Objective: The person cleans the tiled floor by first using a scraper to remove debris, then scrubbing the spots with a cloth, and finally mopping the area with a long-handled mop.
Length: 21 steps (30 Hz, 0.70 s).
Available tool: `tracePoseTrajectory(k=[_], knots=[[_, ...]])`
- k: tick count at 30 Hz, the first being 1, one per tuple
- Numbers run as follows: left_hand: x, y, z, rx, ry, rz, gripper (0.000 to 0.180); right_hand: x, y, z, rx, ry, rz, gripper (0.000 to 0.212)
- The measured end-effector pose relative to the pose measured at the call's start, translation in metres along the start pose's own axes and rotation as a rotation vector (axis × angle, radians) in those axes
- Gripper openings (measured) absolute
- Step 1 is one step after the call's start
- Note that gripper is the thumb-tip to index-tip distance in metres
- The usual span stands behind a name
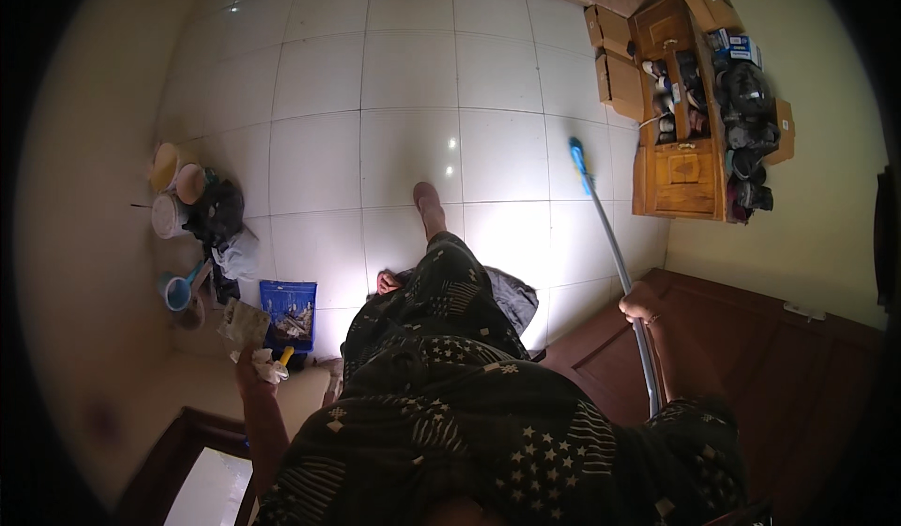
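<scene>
My right hand (640, 303) is wrapped round the long grey handle (615, 244) of a broom. Its blue head (579, 162), with some yellow on it, rests on the tiles ahead to the right. At the left, my left hand (255, 372) is closed on a crumpled white scrap (272, 366) and a flat greyish piece (245, 322); their exact kind is unclear. Just beyond that hand lies a blue tray (273, 293) with dirty debris in it. A yellow handle (287, 354) shows at its near edge.
Buckets (170, 216), black and white plastic bags (238, 254) and a light-blue dipper (176, 292) line the left wall. At right stands a wooden shoe cabinet (683, 174) with cardboard boxes (619, 85). A brown door (732, 338) is near my right arm; a dark cloth (512, 297) lies by my feet.
</scene>
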<state>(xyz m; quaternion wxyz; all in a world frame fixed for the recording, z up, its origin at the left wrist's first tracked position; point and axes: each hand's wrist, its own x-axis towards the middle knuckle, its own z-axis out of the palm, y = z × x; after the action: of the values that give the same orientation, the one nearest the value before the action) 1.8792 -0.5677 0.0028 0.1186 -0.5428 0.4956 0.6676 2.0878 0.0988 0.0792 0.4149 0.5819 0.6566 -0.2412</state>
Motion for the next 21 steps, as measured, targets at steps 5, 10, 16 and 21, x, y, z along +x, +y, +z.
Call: tracePoseTrajectory(k=[5,10,16,21], knots=[[0.001,0.007,-0.015,-0.015,-0.093,-0.034,0.013,0.091,0.099,0.012,0.061,-0.299,-0.1,0.016],[-0.001,0.0,-0.016,-0.005,-0.059,-0.026,0.012,-0.02,0.033,0.079,-0.328,-0.366,-0.222,0.012],[-0.012,-0.035,0.039,-0.034,-0.055,-0.061,0.016,-0.104,-0.025,0.032,-0.101,-0.535,-0.438,0.011],[-0.047,-0.06,0.074,-0.054,-0.062,-0.04,0.018,-0.064,-0.016,-0.031,-0.018,-0.395,-0.313,0.008]])
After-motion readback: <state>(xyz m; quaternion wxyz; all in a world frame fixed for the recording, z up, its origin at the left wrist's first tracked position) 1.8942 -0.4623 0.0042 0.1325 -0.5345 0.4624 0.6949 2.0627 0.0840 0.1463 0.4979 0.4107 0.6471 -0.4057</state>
